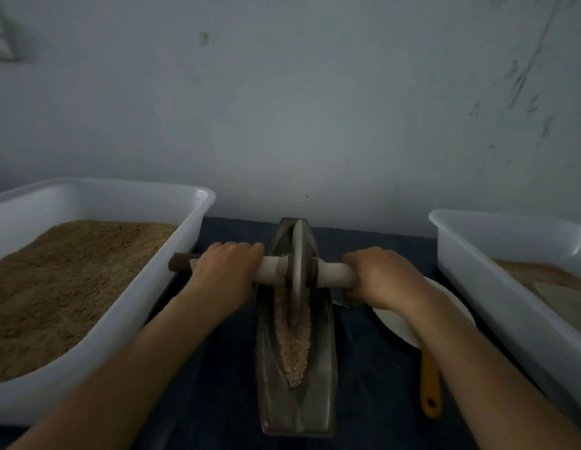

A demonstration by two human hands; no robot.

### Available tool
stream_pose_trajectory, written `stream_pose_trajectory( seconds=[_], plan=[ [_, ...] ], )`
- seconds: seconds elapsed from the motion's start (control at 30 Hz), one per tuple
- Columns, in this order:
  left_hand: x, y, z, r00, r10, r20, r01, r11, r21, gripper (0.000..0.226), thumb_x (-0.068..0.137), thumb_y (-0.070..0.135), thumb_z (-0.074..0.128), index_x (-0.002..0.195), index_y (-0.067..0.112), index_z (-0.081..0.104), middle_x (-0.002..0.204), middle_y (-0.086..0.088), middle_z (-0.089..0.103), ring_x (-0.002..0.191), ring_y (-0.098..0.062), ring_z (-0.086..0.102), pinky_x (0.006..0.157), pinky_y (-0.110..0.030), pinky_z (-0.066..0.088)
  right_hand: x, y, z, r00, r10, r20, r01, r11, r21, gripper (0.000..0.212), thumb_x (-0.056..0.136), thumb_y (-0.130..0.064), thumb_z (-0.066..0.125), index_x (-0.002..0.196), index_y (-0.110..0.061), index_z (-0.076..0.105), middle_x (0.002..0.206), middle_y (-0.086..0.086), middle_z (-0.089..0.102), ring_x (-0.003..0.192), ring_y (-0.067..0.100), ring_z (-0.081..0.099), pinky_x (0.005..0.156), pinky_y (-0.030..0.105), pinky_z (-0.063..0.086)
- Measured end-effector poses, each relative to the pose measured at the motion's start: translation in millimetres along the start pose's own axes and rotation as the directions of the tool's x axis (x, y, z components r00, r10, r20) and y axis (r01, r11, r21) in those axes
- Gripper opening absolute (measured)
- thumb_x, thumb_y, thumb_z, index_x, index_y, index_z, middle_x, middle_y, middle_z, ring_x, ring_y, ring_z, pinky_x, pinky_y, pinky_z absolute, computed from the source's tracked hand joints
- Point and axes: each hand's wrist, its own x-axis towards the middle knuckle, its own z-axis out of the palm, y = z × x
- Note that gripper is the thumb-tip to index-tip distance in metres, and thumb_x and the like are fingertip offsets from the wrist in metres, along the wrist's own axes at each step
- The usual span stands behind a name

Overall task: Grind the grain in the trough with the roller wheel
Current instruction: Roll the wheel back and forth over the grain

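Observation:
A long dark metal trough lies lengthwise in the middle of the table, pointing away from me. Pale crushed grain fills its groove. A thin metal roller wheel stands upright in the groove, toward the far half. A pale wooden axle runs through the wheel from left to right. My left hand grips the axle left of the wheel, and my right hand grips it on the other side. Both sets of fingers curl over the top of the axle.
A big white tub of brown grain stands to the left, its wall close to my left forearm. A second white tub stands at the right. A white plate and a yellow-handled tool lie under my right forearm. A grey wall rises behind.

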Motion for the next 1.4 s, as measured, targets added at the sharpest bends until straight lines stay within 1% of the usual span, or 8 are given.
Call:
stream_pose_trajectory(
  seconds=[0.13, 0.4, 0.6, 0.8, 1.0, 1.13, 1.27, 1.4],
  plan=[
    [-17, 5, -26, 0.958, 0.032, 0.284, -0.024, 0.999, -0.031, 0.026, 0.084, 0.026, 0.062, 0.106, 0.026, 0.049, 0.110, 0.005, 0.057, 0.101, -0.013, 0.056, 0.089, -0.029, 0.044, -25, -7, -30, 0.945, -0.082, 0.318, 0.087, 0.996, 0.001, 0.028, 0.078, -0.030, 0.068, 0.104, -0.019, 0.062, 0.095, -0.001, 0.064, 0.080, 0.012, 0.058, 0.054, 0.020, 0.039],
    [-23, 6, -42, 0.884, 0.098, 0.457, -0.082, 0.995, -0.055, 0.021, 0.083, 0.027, 0.065, 0.096, 0.028, 0.048, 0.105, 0.007, 0.059, 0.095, -0.008, 0.056, 0.084, -0.022, 0.043, -34, -8, -38, 0.916, -0.147, 0.373, 0.126, 0.989, 0.080, 0.027, 0.077, -0.026, 0.068, 0.102, -0.019, 0.063, 0.090, -0.002, 0.064, 0.077, 0.010, 0.057, 0.060, 0.022, 0.044],
    [-3, 2, -6, 0.996, -0.005, 0.090, 0.006, 1.000, -0.016, 0.020, 0.086, 0.026, 0.058, 0.096, 0.027, 0.041, 0.108, 0.005, 0.056, 0.098, -0.014, 0.054, 0.085, -0.027, 0.040, -4, -6, 3, 0.996, -0.011, -0.086, 0.011, 1.000, -0.001, 0.016, 0.081, -0.032, 0.060, 0.093, -0.024, 0.053, 0.099, 0.000, 0.061, 0.090, 0.023, 0.059, 0.061, 0.028, 0.031],
    [0, 0, 20, 0.977, -0.049, -0.206, 0.053, 0.999, 0.012, 0.026, 0.086, 0.030, 0.058, 0.108, 0.022, 0.047, 0.109, 0.004, 0.057, 0.101, -0.015, 0.052, 0.090, -0.028, 0.037, 9, -10, 31, 0.855, -0.001, -0.518, -0.015, 1.000, -0.025, 0.014, 0.073, -0.013, 0.069, 0.081, -0.015, 0.057, 0.080, 0.005, 0.062, 0.077, 0.027, 0.058, 0.065, 0.030, 0.022],
    [-4, -1, -6, 0.998, 0.040, 0.039, -0.040, 0.999, -0.005, 0.025, 0.087, 0.027, 0.058, 0.107, 0.025, 0.043, 0.113, 0.005, 0.056, 0.103, -0.013, 0.054, 0.092, -0.029, 0.039, -7, -7, 3, 0.996, -0.001, -0.087, -0.001, 1.000, -0.022, 0.020, 0.082, -0.035, 0.061, 0.096, -0.023, 0.057, 0.096, 0.001, 0.062, 0.086, 0.022, 0.059, 0.057, 0.026, 0.030],
    [-18, 2, -29, 0.951, 0.113, 0.288, -0.113, 0.993, -0.020, 0.028, 0.086, 0.027, 0.060, 0.109, 0.025, 0.046, 0.112, 0.004, 0.056, 0.102, -0.013, 0.054, 0.090, -0.029, 0.044, -28, -12, -25, 0.964, -0.067, 0.259, 0.076, 0.997, -0.026, 0.030, 0.075, -0.033, 0.068, 0.102, -0.021, 0.061, 0.083, -0.004, 0.057, 0.074, 0.012, 0.055, 0.051, 0.021, 0.035],
    [-26, 4, -41, 0.908, 0.164, 0.386, -0.157, 0.986, -0.049, 0.020, 0.084, 0.024, 0.062, 0.099, 0.026, 0.050, 0.107, 0.006, 0.058, 0.098, -0.009, 0.056, 0.083, -0.021, 0.041, -40, -12, -36, 0.920, -0.118, 0.374, 0.127, 0.992, 0.001, 0.027, 0.074, -0.032, 0.069, 0.096, -0.017, 0.066, 0.079, -0.003, 0.065, 0.057, 0.003, 0.051, 0.045, 0.016, 0.035],
    [-23, 2, -38, 0.913, 0.158, 0.376, -0.144, 0.987, -0.066, 0.018, 0.083, 0.025, 0.062, 0.097, 0.027, 0.050, 0.104, 0.007, 0.059, 0.095, -0.008, 0.056, 0.082, -0.022, 0.043, -33, -11, -29, 0.937, -0.104, 0.335, 0.109, 0.994, 0.003, 0.030, 0.076, -0.033, 0.068, 0.102, -0.019, 0.064, 0.091, -0.001, 0.066, 0.076, 0.011, 0.059, 0.055, 0.022, 0.041]
  ],
)
